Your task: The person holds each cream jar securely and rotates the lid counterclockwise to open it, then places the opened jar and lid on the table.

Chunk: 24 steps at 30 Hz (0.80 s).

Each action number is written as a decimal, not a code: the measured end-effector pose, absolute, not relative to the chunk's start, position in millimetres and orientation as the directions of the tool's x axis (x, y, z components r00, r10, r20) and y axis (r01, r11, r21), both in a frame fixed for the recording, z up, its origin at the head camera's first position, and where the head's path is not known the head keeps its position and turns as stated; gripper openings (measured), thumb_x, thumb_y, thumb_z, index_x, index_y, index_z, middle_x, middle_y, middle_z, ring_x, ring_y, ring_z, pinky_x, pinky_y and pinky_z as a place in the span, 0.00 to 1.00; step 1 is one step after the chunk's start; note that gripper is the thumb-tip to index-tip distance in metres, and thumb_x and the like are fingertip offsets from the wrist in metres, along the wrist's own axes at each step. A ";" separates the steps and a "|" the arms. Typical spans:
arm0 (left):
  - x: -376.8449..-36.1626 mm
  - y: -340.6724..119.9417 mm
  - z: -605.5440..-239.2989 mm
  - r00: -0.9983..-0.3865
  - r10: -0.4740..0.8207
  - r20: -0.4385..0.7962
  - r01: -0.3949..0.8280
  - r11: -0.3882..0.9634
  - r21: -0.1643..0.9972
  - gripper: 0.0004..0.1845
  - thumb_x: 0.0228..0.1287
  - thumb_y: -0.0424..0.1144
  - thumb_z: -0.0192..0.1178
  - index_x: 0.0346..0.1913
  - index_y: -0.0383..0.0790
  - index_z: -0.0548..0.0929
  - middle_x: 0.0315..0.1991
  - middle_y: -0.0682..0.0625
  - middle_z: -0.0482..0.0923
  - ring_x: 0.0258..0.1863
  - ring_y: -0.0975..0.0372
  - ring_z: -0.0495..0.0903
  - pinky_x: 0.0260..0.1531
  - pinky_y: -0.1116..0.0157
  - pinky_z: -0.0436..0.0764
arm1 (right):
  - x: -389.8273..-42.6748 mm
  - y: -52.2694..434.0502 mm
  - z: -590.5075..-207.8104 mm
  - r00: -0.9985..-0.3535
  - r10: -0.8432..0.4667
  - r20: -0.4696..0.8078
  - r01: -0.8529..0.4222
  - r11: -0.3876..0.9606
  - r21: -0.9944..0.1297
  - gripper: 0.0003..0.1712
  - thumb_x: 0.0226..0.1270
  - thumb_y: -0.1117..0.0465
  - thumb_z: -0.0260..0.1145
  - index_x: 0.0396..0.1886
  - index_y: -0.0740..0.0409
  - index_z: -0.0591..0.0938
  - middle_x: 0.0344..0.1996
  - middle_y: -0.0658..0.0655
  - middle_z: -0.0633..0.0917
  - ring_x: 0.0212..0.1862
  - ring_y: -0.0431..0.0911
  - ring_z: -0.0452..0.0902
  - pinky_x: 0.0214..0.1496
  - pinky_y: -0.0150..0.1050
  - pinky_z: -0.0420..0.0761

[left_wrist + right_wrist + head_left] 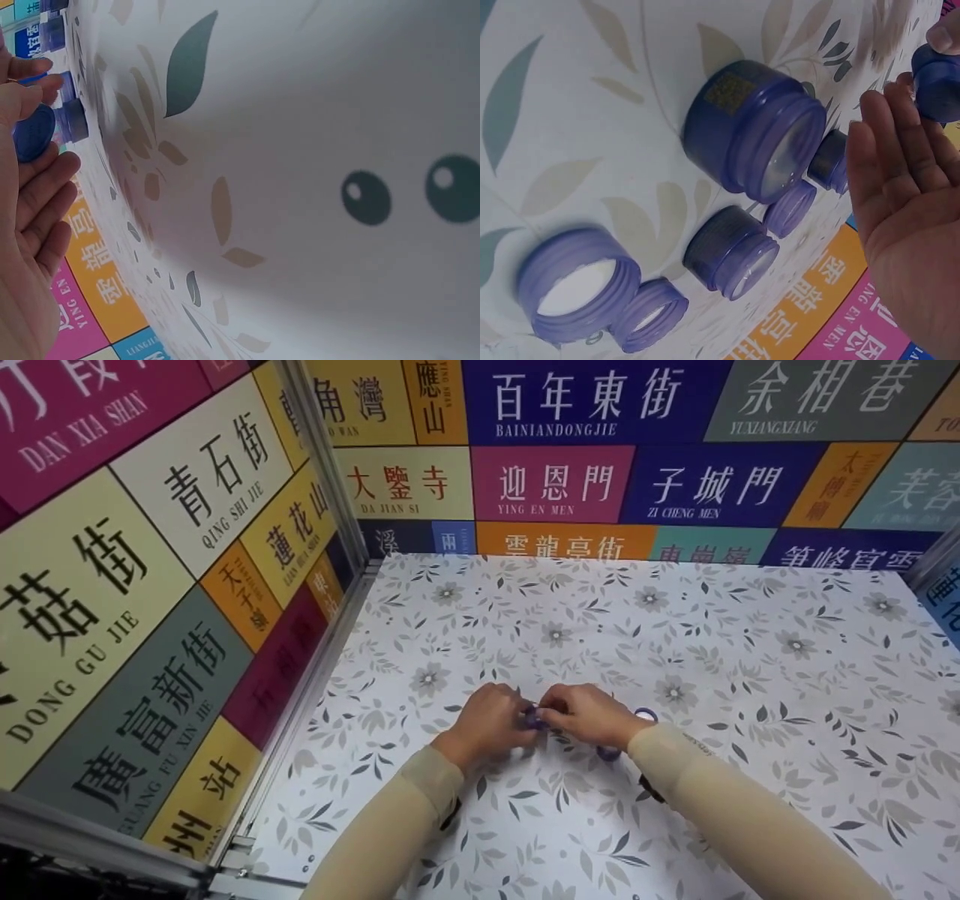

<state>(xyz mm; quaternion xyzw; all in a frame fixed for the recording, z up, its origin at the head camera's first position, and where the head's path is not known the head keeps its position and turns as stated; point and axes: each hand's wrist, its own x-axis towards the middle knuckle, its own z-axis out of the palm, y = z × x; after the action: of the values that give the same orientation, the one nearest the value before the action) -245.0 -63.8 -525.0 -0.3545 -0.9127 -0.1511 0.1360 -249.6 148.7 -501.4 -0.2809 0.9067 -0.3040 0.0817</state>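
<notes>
**A:** So both hands meet near the middle of the desk (pixel 750 675), the one with the floral leaf-print cover. Left hand (pixel 491 724) and right hand (pixel 589 716) are touching each other, fingers curled in around one tiny purple jar (pixel 534 718) pinched between them. The jar sits right where the fingertips meet, lifted just off the desk as far as I can tell.

**B:** Do the wrist views show the grip any better?

**A:** Kinda. In the left wrist view the left hand's fingers (pixel 45 180) curl around a round blue lid (pixel 34 133) with the small jar body just at 3 o'clock of it. In the right wrist view the jar sits at the top right corner, with the right hand's fingers (pixel 885 142) reaching up to it, palm facing the camera. Can't tell exactly which fingertips press on it there.

**B:** Anything else around?

**A:** Yep, a bunch of purple jars on the desk in the right wrist view: a big jar (pixel 754 131) lying on its side, a medium jar (pixel 731 251) at 6 o'clock of it, also tipped, a wide open jar (pixel 577 281) with white inside at 8 o'clock, and a small ring-shaped lid (pixel 651 313) touching that one. Colourful street-sign panels (pixel 555 484) wall in the desk at 12 and 9 o'clock.
</notes>
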 end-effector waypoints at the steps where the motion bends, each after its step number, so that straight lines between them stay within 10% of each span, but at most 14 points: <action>1: -244.8 -63.9 -524.8 -0.711 0.608 0.353 0.688 0.704 0.175 0.12 0.52 0.53 0.68 0.31 0.48 0.88 0.21 0.57 0.76 0.26 0.58 0.75 0.36 0.58 0.75 | -249.8 148.7 -501.3 -0.824 -0.567 0.021 -0.461 0.648 -0.607 0.11 0.68 0.50 0.67 0.43 0.49 0.84 0.33 0.43 0.85 0.37 0.40 0.81 0.45 0.43 0.78; 14: -243.7 -65.1 -523.3 -0.741 0.585 0.330 0.662 0.720 0.209 0.14 0.53 0.53 0.68 0.36 0.48 0.91 0.22 0.57 0.78 0.28 0.59 0.76 0.37 0.60 0.74 | -251.9 148.8 -499.7 -0.799 -0.598 0.064 -0.497 0.596 -0.631 0.14 0.60 0.56 0.72 0.46 0.50 0.83 0.33 0.43 0.85 0.37 0.38 0.81 0.45 0.41 0.78; 24: -246.0 -65.6 -522.0 -0.750 0.585 0.309 0.651 0.734 0.193 0.14 0.53 0.53 0.68 0.35 0.47 0.90 0.23 0.56 0.78 0.28 0.58 0.76 0.36 0.59 0.75 | -251.1 147.0 -498.5 -0.842 -0.540 0.023 -0.442 0.664 -0.603 0.16 0.73 0.45 0.61 0.46 0.50 0.85 0.34 0.43 0.85 0.38 0.42 0.80 0.46 0.45 0.77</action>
<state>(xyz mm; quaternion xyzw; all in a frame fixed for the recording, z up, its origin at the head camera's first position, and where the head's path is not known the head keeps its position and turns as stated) -246.0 -65.6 -522.0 -0.3344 -0.9240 -0.1459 0.1145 -251.1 147.0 -498.5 -0.2701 0.9086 -0.3085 0.0792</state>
